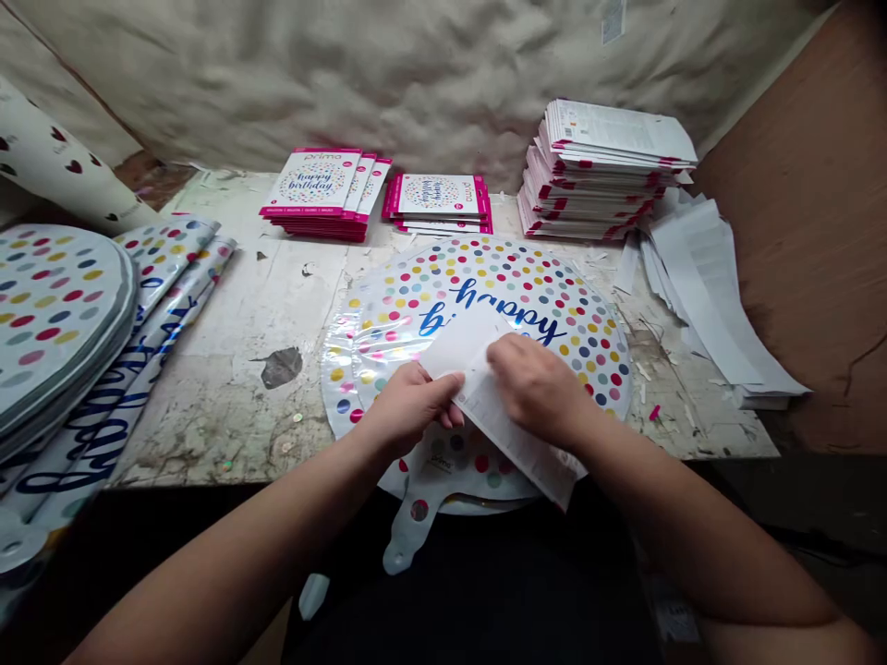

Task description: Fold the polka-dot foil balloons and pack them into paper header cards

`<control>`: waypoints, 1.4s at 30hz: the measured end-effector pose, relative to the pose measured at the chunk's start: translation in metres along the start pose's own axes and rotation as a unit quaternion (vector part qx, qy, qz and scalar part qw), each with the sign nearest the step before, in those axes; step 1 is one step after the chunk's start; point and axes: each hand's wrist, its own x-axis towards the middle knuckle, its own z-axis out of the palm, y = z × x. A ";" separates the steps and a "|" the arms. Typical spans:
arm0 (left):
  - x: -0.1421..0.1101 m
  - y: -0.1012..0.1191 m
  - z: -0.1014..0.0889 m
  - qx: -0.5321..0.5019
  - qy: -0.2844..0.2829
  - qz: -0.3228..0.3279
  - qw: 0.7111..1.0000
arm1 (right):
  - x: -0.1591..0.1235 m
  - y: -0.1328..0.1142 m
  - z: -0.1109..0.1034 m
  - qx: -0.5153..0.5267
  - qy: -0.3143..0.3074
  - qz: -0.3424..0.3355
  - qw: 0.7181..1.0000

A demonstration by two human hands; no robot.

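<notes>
Our left hand [408, 406] and right hand [533, 383] pinching one folded white paper sheet [516, 453], over one dotted "happy birthday" foil balloon [547, 286] on the worktop [242, 406], three far stacks of "primo" packs [436, 203]

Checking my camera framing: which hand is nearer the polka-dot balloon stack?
Left. The left hand is to the right of the polka-dot balloon stack; the right hand is farther right still.
</notes>
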 end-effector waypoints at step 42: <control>0.026 0.003 -0.021 0.511 -0.182 0.392 0.743 | -0.044 -0.016 0.009 -0.015 -0.183 0.169 0.968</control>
